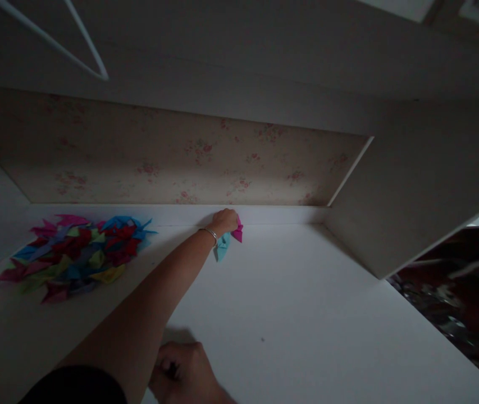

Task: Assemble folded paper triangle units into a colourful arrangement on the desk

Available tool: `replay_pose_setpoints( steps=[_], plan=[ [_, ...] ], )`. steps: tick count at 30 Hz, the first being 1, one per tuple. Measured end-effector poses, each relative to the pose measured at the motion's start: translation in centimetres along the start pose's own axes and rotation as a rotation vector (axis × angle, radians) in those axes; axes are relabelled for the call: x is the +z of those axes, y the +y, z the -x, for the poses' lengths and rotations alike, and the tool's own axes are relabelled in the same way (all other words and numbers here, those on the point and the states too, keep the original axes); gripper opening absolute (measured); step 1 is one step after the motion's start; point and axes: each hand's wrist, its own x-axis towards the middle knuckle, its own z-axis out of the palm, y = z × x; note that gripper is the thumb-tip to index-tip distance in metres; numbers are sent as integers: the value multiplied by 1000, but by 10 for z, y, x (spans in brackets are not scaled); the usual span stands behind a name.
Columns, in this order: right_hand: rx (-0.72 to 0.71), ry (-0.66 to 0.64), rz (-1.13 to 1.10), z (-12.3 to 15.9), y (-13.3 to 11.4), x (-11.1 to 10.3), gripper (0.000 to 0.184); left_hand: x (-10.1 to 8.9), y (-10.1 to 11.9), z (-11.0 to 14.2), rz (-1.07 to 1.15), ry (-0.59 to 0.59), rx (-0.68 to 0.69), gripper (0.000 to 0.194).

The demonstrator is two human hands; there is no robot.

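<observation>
My left arm stretches across a white shelf (306, 314) to its back edge. My left hand (224, 220), with a thin bracelet on the wrist, is closed on folded paper pieces: a pink one (238, 232) sticks out to the right and a light blue one (222, 247) hangs below the wrist. A heap of coloured folded paper pieces (79, 252) lies at the back left of the shelf, well apart from that hand. My right hand (184, 370) rests on the near part of the shelf with its fingers curled under; what they hold, if anything, is hidden.
A floral-patterned back panel (180, 163) closes the shelf behind. A white side wall (407, 202) stands at the right, another at the left. A board runs overhead. Dark cluttered objects (454, 303) lie beyond the right edge.
</observation>
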Motion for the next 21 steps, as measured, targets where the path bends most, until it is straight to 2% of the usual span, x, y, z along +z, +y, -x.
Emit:
replay_pose_setpoints(
  steps=[13,17,21],
  plan=[
    [-16,9,19,1,2,1,18,1,-1,4,53,43,18,28],
    [-31,17,31,1,3,1,20,-3,2,10,105,115,-3,20],
    [0,-2,43,2,6,2,16,-13,0,22,172,212,-25,31]
  ],
)
